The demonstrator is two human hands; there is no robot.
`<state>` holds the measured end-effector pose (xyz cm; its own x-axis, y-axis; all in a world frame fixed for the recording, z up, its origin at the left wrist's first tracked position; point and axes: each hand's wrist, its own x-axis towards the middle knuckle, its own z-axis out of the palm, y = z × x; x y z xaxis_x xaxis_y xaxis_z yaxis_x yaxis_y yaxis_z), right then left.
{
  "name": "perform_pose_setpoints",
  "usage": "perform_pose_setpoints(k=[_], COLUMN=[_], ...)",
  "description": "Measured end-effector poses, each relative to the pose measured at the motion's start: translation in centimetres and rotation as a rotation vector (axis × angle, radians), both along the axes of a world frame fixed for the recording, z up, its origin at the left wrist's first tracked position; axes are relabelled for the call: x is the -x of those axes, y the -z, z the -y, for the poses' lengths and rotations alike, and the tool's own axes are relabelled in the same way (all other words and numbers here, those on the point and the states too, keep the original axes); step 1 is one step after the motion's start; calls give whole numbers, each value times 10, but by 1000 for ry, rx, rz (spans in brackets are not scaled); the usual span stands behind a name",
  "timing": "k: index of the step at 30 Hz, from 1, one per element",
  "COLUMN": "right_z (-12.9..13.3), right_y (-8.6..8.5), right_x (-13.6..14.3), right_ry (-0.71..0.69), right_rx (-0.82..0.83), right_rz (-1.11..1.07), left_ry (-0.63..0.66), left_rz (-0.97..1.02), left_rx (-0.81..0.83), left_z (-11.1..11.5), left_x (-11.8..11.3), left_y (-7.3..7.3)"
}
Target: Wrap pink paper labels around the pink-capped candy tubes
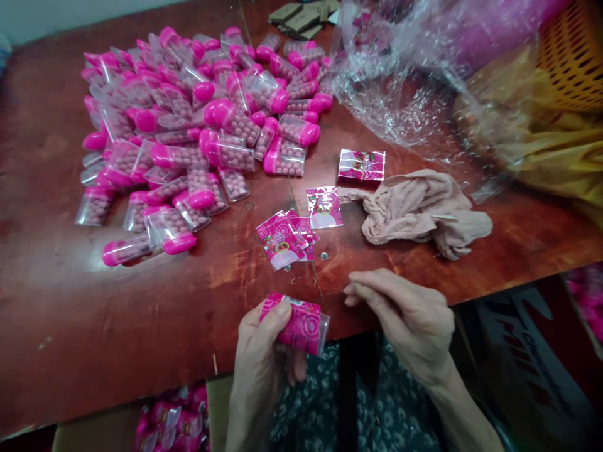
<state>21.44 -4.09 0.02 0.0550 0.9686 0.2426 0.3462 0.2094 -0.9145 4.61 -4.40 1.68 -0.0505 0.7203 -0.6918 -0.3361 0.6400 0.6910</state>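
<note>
My left hand [264,351] is closed around a clear plastic candy container [323,336] with a pink printed label [301,323] wrapped about it; the thumb presses on the label. To the right, apart from it, my right hand [405,314] has its thumb and fingertips pinched together just above the table edge. Whatever is between those fingertips, if anything, is too small to make out. Beyond the hands lie several loose pink labels [281,242] and a single label [325,207]. A banded stack of labels [362,166] sits behind them.
A big heap of pink-capped candy containers [202,125] covers the table's [56,301] left and middle. At right lie a crumpled beige cloth [419,213], clear plastic wrap [391,94] and a yellow basket [572,56]. Below the edge, a box [217,408] stands beside more pink-capped containers [174,420].
</note>
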Motion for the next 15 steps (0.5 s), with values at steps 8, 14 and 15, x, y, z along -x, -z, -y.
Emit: perform_pose_setpoints(k=[8, 14, 15], right_z=[-3, 1, 2], right_y=[-12, -8, -8], right_x=[16, 31, 33], right_ry=[-198, 49, 79], right_rx=[214, 276, 267], right_rz=[-78, -106, -104], left_ry=[41, 87, 92], left_rz=[-112, -63, -72], left_rx=[-220, -412, -426], left_z=[3, 8, 8], left_x=[-7, -1, 0], left_y=[11, 26, 27])
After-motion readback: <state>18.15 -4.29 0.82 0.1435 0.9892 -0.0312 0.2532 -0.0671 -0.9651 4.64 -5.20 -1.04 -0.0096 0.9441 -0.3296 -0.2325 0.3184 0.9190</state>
